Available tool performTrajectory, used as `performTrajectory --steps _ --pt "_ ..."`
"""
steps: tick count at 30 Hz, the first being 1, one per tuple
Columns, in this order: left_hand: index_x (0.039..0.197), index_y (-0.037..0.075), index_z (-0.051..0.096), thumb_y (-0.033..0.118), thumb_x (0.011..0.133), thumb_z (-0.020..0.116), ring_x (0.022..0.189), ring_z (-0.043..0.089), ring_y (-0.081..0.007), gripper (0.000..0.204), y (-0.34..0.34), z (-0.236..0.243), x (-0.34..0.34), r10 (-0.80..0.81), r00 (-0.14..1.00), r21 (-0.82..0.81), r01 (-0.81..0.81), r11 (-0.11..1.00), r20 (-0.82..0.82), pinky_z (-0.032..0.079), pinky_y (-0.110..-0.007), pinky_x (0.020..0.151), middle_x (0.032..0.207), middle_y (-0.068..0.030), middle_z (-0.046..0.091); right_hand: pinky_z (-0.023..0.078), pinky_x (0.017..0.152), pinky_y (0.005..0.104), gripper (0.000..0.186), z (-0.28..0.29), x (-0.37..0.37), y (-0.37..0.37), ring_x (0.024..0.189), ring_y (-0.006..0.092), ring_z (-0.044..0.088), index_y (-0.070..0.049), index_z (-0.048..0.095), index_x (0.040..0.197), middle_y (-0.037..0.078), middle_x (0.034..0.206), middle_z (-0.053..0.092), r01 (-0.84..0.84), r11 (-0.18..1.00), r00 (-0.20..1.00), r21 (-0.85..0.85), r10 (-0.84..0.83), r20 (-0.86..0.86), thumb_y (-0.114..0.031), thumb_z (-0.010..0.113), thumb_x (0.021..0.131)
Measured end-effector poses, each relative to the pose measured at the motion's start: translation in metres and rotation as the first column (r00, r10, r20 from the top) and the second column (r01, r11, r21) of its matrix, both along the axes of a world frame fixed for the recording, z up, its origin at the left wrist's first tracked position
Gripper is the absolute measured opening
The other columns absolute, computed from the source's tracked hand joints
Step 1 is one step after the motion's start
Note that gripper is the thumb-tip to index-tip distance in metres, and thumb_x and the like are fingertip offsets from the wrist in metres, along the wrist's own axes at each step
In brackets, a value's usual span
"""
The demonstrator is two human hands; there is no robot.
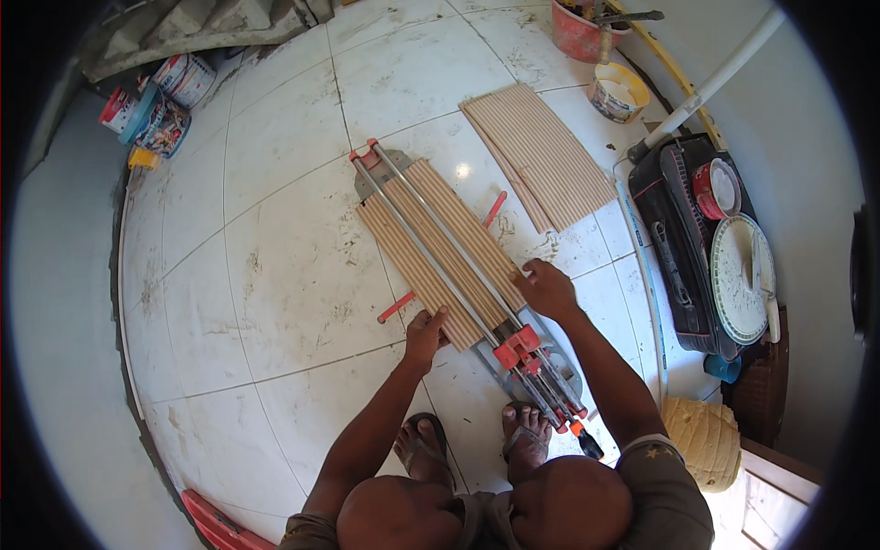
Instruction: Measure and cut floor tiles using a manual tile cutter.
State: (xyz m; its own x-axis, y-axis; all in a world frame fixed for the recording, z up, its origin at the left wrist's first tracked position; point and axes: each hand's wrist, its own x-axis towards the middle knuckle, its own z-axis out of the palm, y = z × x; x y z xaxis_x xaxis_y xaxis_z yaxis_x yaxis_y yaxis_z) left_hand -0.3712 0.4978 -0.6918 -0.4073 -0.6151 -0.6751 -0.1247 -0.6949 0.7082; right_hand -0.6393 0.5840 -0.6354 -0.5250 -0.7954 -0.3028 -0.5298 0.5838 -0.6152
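A manual tile cutter (pixel 519 346) lies on the floor in front of my feet, with twin steel rails, red end pieces and a red carriage at the near end. Under its rails rests a long tan ribbed tile (pixel 417 240), set lengthwise. My left hand (pixel 425 339) grips the tile's near left edge, thumb on top and fingers partly hidden beneath. On the opposite edge, my right hand (pixel 548 290) is closed with its fingertips at the tile's side. The cutter's handle (pixel 587 442), black with an orange collar, points back toward my right knee.
More ribbed tiles (pixel 541 151) lie stacked beyond the cutter. Red side arms (pixel 396 307) stick out from the cutter. A black suitcase (pixel 683 238) carrying a round lid (pixel 741 275) stands along the right wall, near a yellow-rimmed bucket (pixel 618 93). Paint buckets (pixel 160 119) sit far left.
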Motion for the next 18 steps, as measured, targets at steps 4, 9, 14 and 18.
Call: performTrajectory --steps 4,9,14,18 --pt "0.109 0.005 0.056 0.040 0.100 0.065 0.094 0.071 -0.0202 0.038 0.002 -0.002 0.012 0.009 1.000 -0.001 -0.009 1.000 0.005 0.061 -0.039 0.086 0.104 -0.0079 0.067 0.052 0.092 0.0517 0.052 -0.012 0.021 -0.043 0.104 0.0399 0.068 -0.003 0.067 0.112 0.022 0.107 0.068 0.029 0.991 0.995 0.130 -0.017 -0.094 -0.050 0.068 0.089" --pt "0.106 0.007 0.056 0.040 0.101 0.062 0.093 0.072 -0.0192 0.034 0.002 -0.002 0.007 0.049 0.999 0.036 -0.048 0.998 -0.017 0.061 -0.037 0.084 0.102 -0.0072 0.067 0.051 0.090 0.0486 0.048 -0.039 0.010 -0.038 0.102 0.0401 0.067 0.000 0.062 0.112 0.024 0.102 0.069 0.230 0.972 0.942 0.051 -0.236 0.238 -0.039 0.071 0.087" --pt "0.113 0.007 0.056 0.046 0.103 0.055 0.100 0.070 -0.0212 0.040 0.003 -0.004 0.005 0.018 0.998 0.027 -0.019 0.999 0.061 0.058 -0.040 0.088 0.106 -0.0081 0.068 0.052 0.086 0.0475 0.041 -0.014 -0.010 -0.029 0.096 0.0407 0.069 -0.003 0.063 0.106 0.024 0.098 0.071 0.285 0.958 0.946 -0.011 -0.280 0.166 -0.038 0.067 0.084" --pt "0.103 0.010 0.056 0.044 0.103 0.058 0.086 0.072 -0.0167 0.034 0.005 -0.009 0.005 0.046 0.994 -0.053 -0.041 0.998 0.095 0.061 -0.034 0.076 0.096 -0.0047 0.068 0.053 0.085 0.0453 0.036 -0.006 -0.059 -0.015 0.093 0.0369 0.070 -0.007 0.068 0.100 0.018 0.096 0.073 0.355 0.935 0.933 0.029 -0.356 0.054 -0.038 0.068 0.081"
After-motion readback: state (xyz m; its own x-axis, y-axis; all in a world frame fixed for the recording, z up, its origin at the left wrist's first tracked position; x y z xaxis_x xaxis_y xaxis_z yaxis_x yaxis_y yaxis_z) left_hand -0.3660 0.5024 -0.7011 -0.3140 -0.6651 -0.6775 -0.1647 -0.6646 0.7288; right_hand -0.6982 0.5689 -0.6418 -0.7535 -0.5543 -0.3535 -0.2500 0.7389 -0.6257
